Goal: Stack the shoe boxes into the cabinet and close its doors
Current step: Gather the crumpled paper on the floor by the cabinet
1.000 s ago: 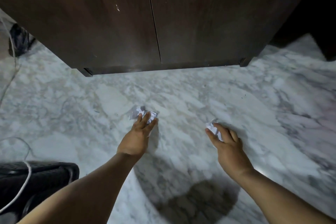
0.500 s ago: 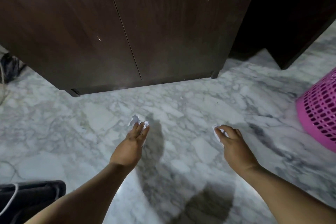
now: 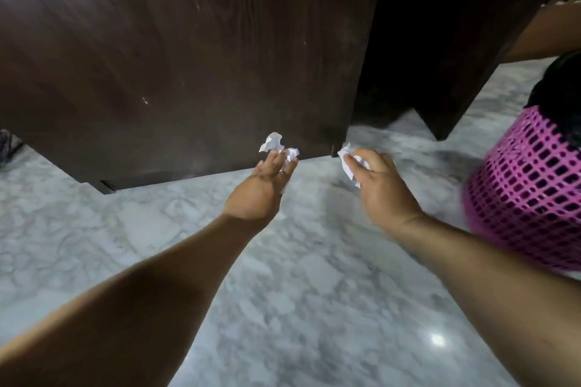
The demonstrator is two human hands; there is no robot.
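The dark wooden cabinet (image 3: 195,56) fills the upper left of the head view, and both of its doors are shut. No shoe box is in sight. My left hand (image 3: 262,187) is lifted off the floor in front of the cabinet's lower right corner and holds a crumpled white paper (image 3: 276,146) in its fingertips. My right hand (image 3: 382,185) is beside it on the right, closed around another crumpled white paper (image 3: 350,163).
A pink perforated plastic basket (image 3: 528,198) with a dark lining stands at the right edge on the marble floor (image 3: 298,292). A second dark piece of furniture (image 3: 465,56) stands right of the cabinet, with a dark gap between them.
Both hands have risen from the floor with the papers in them. The view has swung to the right, so the cabinet slid left and the pink basket came closer.
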